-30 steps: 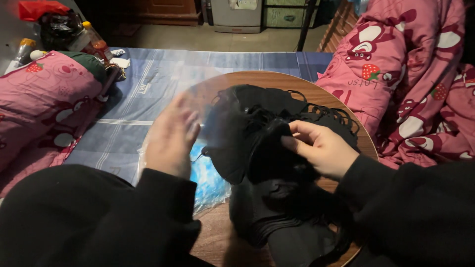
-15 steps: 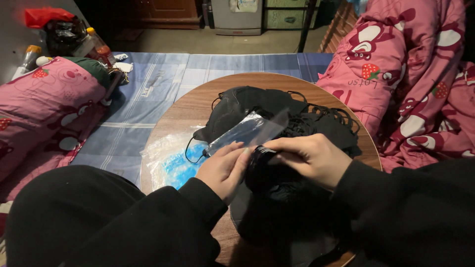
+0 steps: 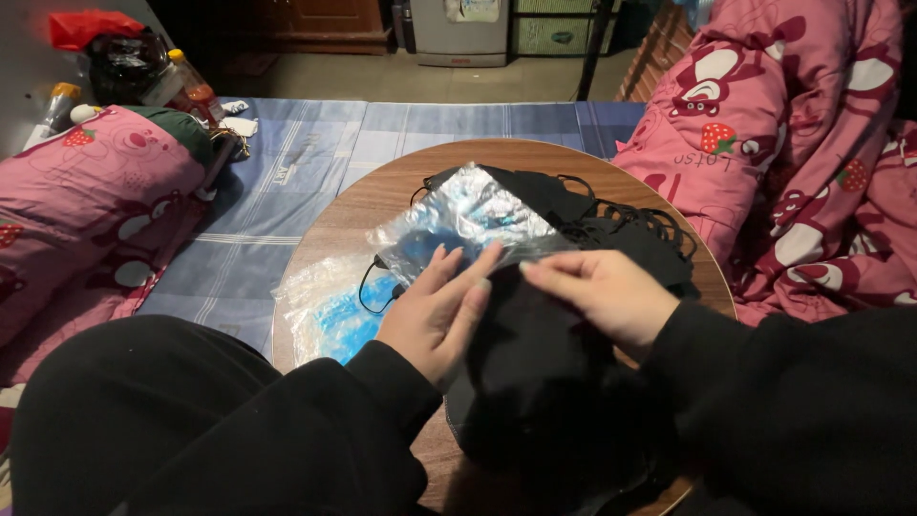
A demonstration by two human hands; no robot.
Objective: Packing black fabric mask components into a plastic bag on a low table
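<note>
- Two bare hands meet over a round wooden table.
- The left hand lies flat, fingers spread, on the near edge of a clear plastic bag, gripping nothing.
- The right hand pinches that same bag edge with its fingertips, over a black mask.
- More black masks lie piled behind; a second clear bag with blue inside lies at the table's left.
</note>
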